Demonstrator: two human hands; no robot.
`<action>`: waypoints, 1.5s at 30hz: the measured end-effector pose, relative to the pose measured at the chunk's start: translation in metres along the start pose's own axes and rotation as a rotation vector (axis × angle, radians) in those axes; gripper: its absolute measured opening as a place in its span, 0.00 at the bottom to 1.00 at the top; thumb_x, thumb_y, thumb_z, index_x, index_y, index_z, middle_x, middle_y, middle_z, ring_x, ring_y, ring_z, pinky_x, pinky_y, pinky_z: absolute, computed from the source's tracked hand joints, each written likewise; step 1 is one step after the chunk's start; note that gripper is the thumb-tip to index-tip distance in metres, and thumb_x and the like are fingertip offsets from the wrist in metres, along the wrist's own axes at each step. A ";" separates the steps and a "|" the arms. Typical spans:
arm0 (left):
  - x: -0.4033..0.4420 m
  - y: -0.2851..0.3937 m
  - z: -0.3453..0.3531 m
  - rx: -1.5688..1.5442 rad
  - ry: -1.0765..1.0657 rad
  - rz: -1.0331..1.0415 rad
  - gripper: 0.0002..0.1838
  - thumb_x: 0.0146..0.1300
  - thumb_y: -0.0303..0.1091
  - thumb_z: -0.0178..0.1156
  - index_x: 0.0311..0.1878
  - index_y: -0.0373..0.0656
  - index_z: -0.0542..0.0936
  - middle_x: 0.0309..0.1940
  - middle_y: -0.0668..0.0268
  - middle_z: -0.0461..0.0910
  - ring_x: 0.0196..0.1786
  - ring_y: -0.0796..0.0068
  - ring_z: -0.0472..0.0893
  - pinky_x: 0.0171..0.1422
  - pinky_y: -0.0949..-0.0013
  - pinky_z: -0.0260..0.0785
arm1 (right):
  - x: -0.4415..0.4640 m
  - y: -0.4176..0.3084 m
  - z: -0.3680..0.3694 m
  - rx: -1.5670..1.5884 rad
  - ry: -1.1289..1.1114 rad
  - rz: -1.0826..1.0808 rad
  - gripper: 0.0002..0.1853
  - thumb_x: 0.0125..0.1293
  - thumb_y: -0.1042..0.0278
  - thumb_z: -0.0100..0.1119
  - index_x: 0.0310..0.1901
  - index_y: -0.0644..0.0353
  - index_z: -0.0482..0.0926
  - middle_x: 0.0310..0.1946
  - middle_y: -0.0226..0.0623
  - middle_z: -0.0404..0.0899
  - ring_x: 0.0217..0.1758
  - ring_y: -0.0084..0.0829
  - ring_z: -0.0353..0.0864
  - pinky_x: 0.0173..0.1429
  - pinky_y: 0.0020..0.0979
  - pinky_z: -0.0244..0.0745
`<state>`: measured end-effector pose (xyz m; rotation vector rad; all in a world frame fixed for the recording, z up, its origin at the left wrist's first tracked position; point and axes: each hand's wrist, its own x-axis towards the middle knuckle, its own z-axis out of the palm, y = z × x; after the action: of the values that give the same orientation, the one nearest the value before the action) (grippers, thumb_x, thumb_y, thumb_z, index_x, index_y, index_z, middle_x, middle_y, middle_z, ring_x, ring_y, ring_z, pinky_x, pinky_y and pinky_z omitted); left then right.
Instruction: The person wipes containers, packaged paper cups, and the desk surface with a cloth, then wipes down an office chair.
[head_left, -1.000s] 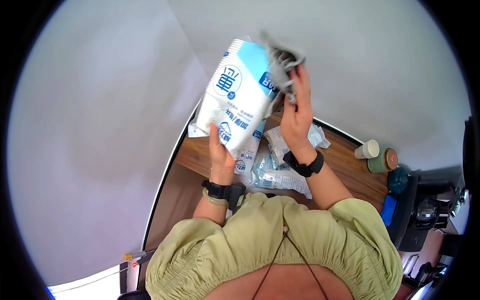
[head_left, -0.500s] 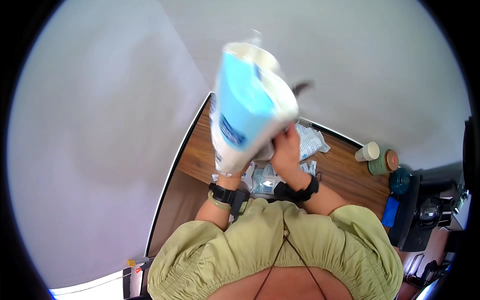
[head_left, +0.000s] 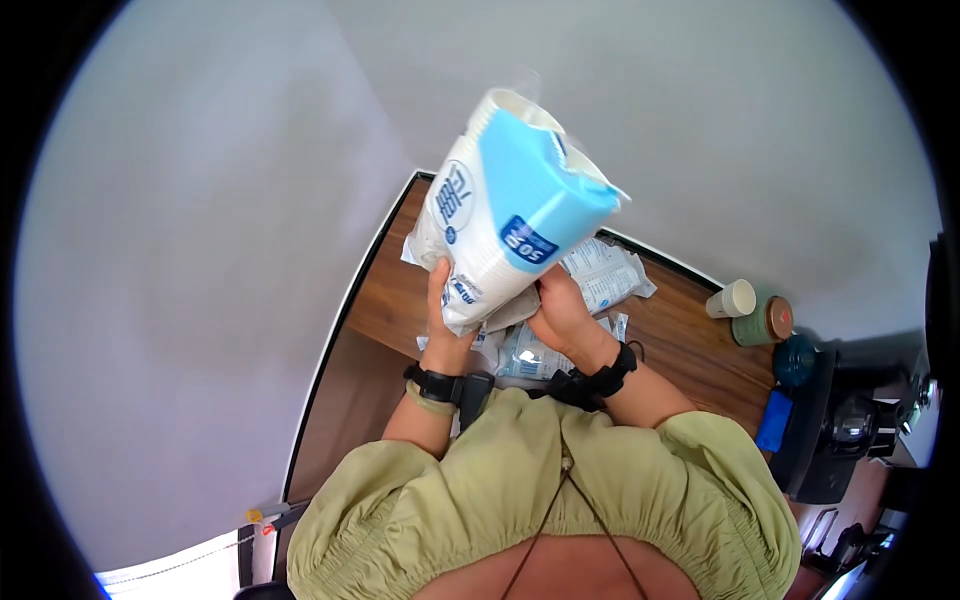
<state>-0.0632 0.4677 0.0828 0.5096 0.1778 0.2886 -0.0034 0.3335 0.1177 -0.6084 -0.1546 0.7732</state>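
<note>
A plastic-wrapped pack of paper cups (head_left: 515,200), white with a light blue panel, is held up in front of me, tilted, over the wooden table. Several stacked cups show at its top end. My left hand (head_left: 440,300) grips the lower left of the pack, its thumb lying against the wrapper. From the lower right, my right hand (head_left: 563,308) is closed on the pack, with most of its fingers hidden behind it. Below the hands, a blue and white plastic packet (head_left: 530,352) lies on the table, and a similar packet (head_left: 607,274) lies behind my right hand.
A wooden tabletop (head_left: 690,330) sits in the corner between grey partitions. On its right stand a white paper cup (head_left: 737,298), a green jar with a brown lid (head_left: 768,322) and a dark teal round object (head_left: 795,360). Nearer lies a blue box (head_left: 774,420) beside black equipment (head_left: 822,440).
The pack has swung right and turned, so more of its printed side faces me. My left thumb now shows on its side. Both hands keep hold of it.
</note>
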 end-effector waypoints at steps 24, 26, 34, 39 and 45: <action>-0.084 0.086 -0.217 0.003 0.523 0.321 0.30 0.70 0.40 0.56 0.69 0.33 0.64 0.62 0.50 0.74 0.61 0.53 0.77 0.67 0.51 0.69 | 0.168 -0.030 -0.053 -1.022 -0.021 0.177 0.29 0.70 0.53 0.56 0.67 0.60 0.69 0.64 0.48 0.70 0.65 0.43 0.72 0.71 0.36 0.66; -0.105 0.090 -0.227 0.000 0.613 0.358 0.29 0.71 0.43 0.55 0.68 0.34 0.65 0.63 0.51 0.74 0.61 0.54 0.77 0.68 0.50 0.68 | 0.227 0.000 -0.073 -1.456 -0.261 0.003 0.36 0.68 0.49 0.58 0.72 0.57 0.62 0.72 0.52 0.59 0.73 0.49 0.62 0.75 0.38 0.59; -0.143 0.093 -0.264 0.124 0.752 0.356 0.34 0.63 0.38 0.62 0.69 0.34 0.64 0.62 0.54 0.74 0.60 0.58 0.78 0.66 0.58 0.70 | 0.342 0.130 -0.145 -2.286 -0.185 0.732 0.46 0.67 0.48 0.55 0.79 0.40 0.36 0.80 0.44 0.24 0.81 0.60 0.27 0.75 0.67 0.40; -0.148 0.093 -0.275 0.066 0.726 0.283 0.35 0.62 0.36 0.62 0.70 0.34 0.63 0.62 0.55 0.75 0.60 0.58 0.78 0.65 0.58 0.71 | 0.313 0.146 -0.060 -2.402 -0.514 0.794 0.43 0.68 0.48 0.52 0.79 0.40 0.41 0.80 0.45 0.27 0.80 0.61 0.26 0.75 0.68 0.39; -0.122 0.094 -0.253 0.105 0.750 0.371 0.33 0.67 0.45 0.60 0.67 0.32 0.66 0.59 0.50 0.76 0.58 0.54 0.79 0.66 0.54 0.71 | 0.243 0.138 -0.073 -2.132 -1.487 0.479 0.29 0.69 0.48 0.51 0.71 0.39 0.67 0.80 0.35 0.38 0.83 0.47 0.31 0.76 0.68 0.35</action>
<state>-0.2602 0.6228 -0.0754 0.5184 0.8345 0.8328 0.1115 0.5459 -0.0417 -1.9361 -2.5012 1.1799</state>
